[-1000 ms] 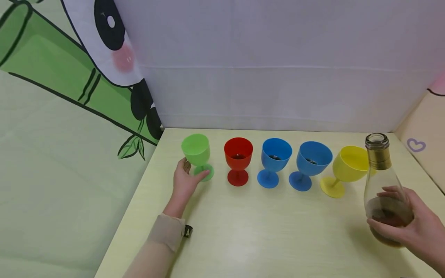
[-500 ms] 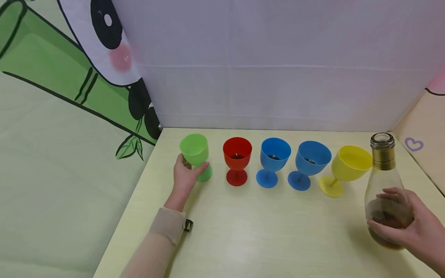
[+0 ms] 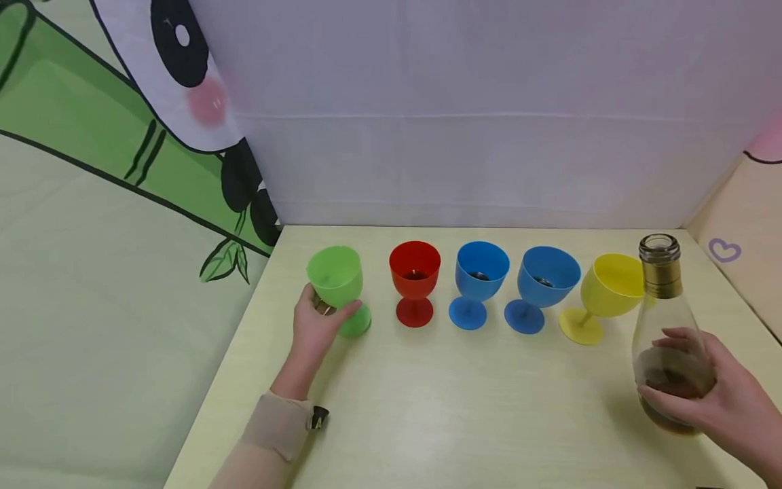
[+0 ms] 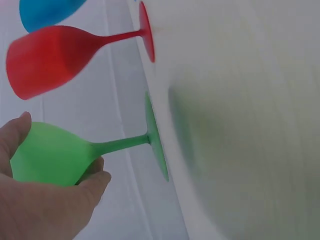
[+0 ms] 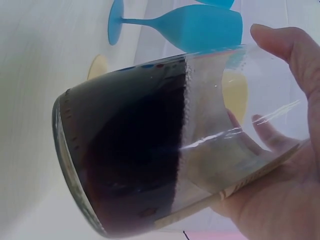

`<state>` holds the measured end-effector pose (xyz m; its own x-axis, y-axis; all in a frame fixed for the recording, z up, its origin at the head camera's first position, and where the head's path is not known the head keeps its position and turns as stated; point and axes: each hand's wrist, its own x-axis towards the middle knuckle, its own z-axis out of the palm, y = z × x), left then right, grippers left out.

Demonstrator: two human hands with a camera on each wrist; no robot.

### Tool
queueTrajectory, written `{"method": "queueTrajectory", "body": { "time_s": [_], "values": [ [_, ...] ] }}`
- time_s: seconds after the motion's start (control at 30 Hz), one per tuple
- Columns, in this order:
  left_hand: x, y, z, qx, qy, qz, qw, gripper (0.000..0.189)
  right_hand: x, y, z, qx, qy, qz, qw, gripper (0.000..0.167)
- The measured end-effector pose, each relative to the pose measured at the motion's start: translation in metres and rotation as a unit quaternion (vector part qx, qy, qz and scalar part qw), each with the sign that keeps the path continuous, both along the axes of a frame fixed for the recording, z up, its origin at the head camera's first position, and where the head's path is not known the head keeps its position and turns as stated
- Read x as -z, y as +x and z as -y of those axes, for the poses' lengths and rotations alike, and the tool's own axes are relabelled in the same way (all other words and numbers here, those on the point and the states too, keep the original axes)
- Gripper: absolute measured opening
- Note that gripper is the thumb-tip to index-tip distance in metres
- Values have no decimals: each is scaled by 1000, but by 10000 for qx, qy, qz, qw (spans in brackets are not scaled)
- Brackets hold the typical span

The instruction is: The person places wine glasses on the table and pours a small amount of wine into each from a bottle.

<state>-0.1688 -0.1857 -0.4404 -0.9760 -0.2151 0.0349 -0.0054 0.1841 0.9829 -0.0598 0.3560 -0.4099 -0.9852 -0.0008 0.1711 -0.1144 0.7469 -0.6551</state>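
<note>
My left hand (image 3: 314,333) grips a light green plastic goblet (image 3: 336,278) by the lower bowl, thumb on one side and fingers on the other. In the left wrist view the green foot (image 4: 157,137) stands off the tabletop, its shadow apart from it. No drink shows inside the green bowl. At the right, my right hand (image 3: 721,401) holds a clear glass bottle (image 3: 662,319) round its body, nearly upright. Dark liquid (image 5: 130,145) fills its lower part. The bottle's neck overlaps the rim of a yellow goblet (image 3: 611,288) in the head view.
Between the hands stand a red goblet (image 3: 415,272) and two blue goblets (image 3: 482,272) (image 3: 548,277), each with a little dark liquid. They line up on a pale wooden table (image 3: 452,407). A whitish cloth backdrop (image 3: 464,149) hangs behind, and a printed green one (image 3: 122,305) at left.
My left hand has shifted its grip up from the goblet's stem to the bowl and brought the green goblet nearer and slightly left. The right hand and bottle have barely moved.
</note>
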Motion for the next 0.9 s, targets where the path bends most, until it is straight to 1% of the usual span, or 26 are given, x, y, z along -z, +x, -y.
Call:
{"method": "queueTrajectory", "body": {
  "time_s": [0.07, 0.13, 0.23, 0.43, 0.57, 0.7, 0.83, 0.9],
  "values": [
    [-5, 9, -1, 183, -5, 63, 9998, 77, -1, -1, 1, 6, 20, 54, 10000, 93],
    [-9, 16, -4, 384, -44, 55, 9992, 78, -1, -2, 2, 20, 88, 118, 9999, 93],
    [-16, 26, -9, 661, -78, -28, 9978, 79, -1, -2, 3, 33, 126, 146, 9998, 93],
    [-24, 41, -23, 1125, -8, -220, 9934, 79, -1, -3, 3, 16, 82, 62, 9999, 91],
    [-26, 45, -36, 1527, 175, -310, 9876, 80, 0, -2, 1, -19, 25, 19, 10000, 90],
    [-26, 46, -49, 1911, 360, -311, 9804, 82, 1, 0, 0, -44, 59, -43, 10000, 89],
    [-27, 47, -58, 2196, 295, -326, 9746, 85, 2, 1, 4, -94, 153, -25, 9998, 91],
    [-28, 47, -63, 2276, 228, -311, 9730, 85, 1, 1, 6, -100, 222, 8, 9997, 93]
  ]
}}
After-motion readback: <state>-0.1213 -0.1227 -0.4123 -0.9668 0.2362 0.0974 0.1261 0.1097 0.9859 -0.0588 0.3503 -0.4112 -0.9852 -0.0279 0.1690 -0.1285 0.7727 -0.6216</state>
